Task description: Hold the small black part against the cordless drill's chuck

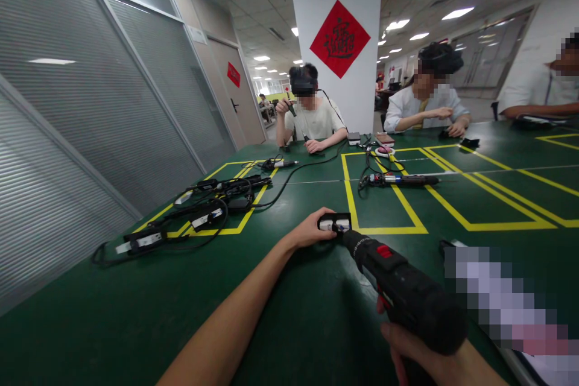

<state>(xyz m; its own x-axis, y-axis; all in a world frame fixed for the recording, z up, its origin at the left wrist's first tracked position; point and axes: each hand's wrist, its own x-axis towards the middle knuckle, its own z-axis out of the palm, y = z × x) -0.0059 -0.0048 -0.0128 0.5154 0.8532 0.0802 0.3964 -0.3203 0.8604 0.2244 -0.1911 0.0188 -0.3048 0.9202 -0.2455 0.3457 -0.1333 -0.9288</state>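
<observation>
My right hand (pixel 409 341) is wrapped around the grip of a black cordless drill (pixel 402 283) with red switches. The drill points forward and left, its chuck end close to a small black box-shaped piece (pixel 335 218) with white parts inside. My left hand (pixel 313 229) grips that piece at its left end, thumb and fingers around it, on the green table (pixel 289 301). Whether the drill's tip touches the piece is hidden by the chuck.
Black cables and adapters (pixel 226 199) lie in a heap at left. A pen-shaped electric screwdriver (pixel 402 180) lies ahead, near yellow tape outlines (pixel 389 231). A blurred flat object (pixel 502 307) lies at right. Several people sit across the table, one (pixel 316 111) directly ahead.
</observation>
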